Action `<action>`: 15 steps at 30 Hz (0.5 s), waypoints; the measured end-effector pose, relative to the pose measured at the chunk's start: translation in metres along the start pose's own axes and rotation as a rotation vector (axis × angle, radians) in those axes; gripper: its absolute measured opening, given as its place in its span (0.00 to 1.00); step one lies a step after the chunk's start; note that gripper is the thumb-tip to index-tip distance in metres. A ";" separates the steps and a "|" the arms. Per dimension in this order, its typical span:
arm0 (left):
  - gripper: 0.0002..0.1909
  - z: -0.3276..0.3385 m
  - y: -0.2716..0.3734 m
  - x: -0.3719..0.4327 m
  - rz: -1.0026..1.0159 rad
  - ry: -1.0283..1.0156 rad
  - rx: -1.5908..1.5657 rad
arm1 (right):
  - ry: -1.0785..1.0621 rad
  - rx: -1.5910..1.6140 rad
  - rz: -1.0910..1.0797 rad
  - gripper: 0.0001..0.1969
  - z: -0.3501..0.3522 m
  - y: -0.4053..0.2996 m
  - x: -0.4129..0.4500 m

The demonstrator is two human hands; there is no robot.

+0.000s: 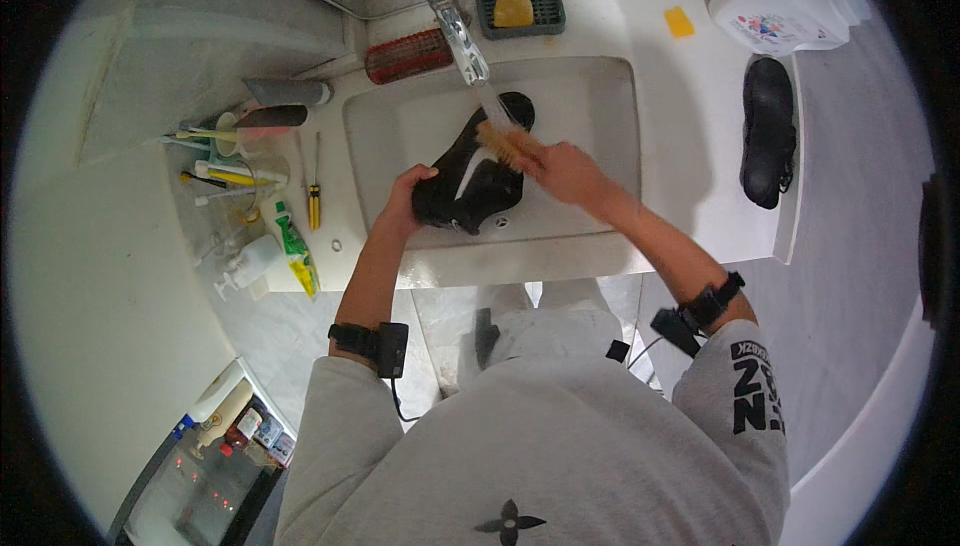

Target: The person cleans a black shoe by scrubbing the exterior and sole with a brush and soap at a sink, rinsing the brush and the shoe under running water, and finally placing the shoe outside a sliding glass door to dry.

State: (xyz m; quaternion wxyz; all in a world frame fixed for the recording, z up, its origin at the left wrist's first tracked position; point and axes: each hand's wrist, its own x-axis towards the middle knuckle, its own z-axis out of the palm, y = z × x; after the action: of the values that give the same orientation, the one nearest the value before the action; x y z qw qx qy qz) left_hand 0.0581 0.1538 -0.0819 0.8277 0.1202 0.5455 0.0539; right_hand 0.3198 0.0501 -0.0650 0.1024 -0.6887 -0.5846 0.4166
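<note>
A black shoe (450, 190) with a white side mark is tilted in the white washbasin (375, 122). My left hand (409, 197) grips one end of it near the basin's front left. In my right hand (566, 175) is a scrubbing brush (506, 142), its pale bristles against the shoe's side; the fingers look slightly blurred. Water runs from the chrome faucet (457, 32) onto the brush and shoe. Part of the shoe is hidden behind the brush and the stream. The drain (502, 223) shows just in front of the shoe.
Another black shoe (768, 133) lies at the counter's right end, beside a white plastic jug (784, 15). Behind the basin are a soap dish (551, 19) and a red basket-like holder (409, 55). A screwdriver (314, 197) and a green-yellow tube (296, 250) lie left.
</note>
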 end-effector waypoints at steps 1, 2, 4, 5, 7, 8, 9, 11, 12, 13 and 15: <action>0.24 0.003 0.002 -0.001 0.032 0.012 0.065 | 0.037 -0.086 0.036 0.24 -0.001 0.018 0.009; 0.24 0.005 0.005 -0.002 0.041 0.009 0.065 | 0.043 -0.091 0.031 0.24 -0.006 0.026 0.018; 0.26 0.006 0.011 -0.009 -0.014 -0.239 -0.170 | 0.094 -0.096 0.227 0.25 -0.011 0.035 0.029; 0.26 0.009 0.012 -0.012 -0.011 -0.242 -0.168 | 0.098 -0.097 0.226 0.25 -0.011 0.040 0.027; 0.27 0.016 0.014 -0.019 -0.024 -0.156 -0.393 | 0.161 -0.006 0.195 0.25 -0.011 0.047 0.024; 0.27 0.011 0.018 -0.017 -0.017 -0.156 -0.392 | 0.164 -0.007 0.189 0.25 -0.013 0.052 0.022; 0.25 -0.001 0.019 -0.016 0.049 -0.128 -0.277 | 0.114 0.002 0.240 0.25 -0.012 0.056 0.016; 0.23 -0.023 0.016 -0.013 0.128 -0.093 -0.160 | 0.068 0.012 0.274 0.24 -0.012 0.053 0.011; 0.21 -0.022 0.011 -0.014 0.391 0.236 0.163 | 0.125 0.021 0.244 0.24 -0.010 0.052 0.002; 0.18 -0.023 0.008 -0.015 0.647 0.566 0.490 | 0.182 0.030 0.214 0.23 -0.009 0.051 -0.004; 0.16 0.000 0.009 -0.035 1.058 0.647 1.026 | 0.180 0.079 0.242 0.23 -0.008 0.055 -0.012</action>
State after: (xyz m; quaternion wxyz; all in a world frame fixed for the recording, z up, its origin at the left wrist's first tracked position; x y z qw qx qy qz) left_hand 0.0442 0.1545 -0.0491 0.3350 0.7062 0.5860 0.2139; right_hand 0.3655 0.0257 -0.0889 0.1305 -0.7842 -0.4688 0.3851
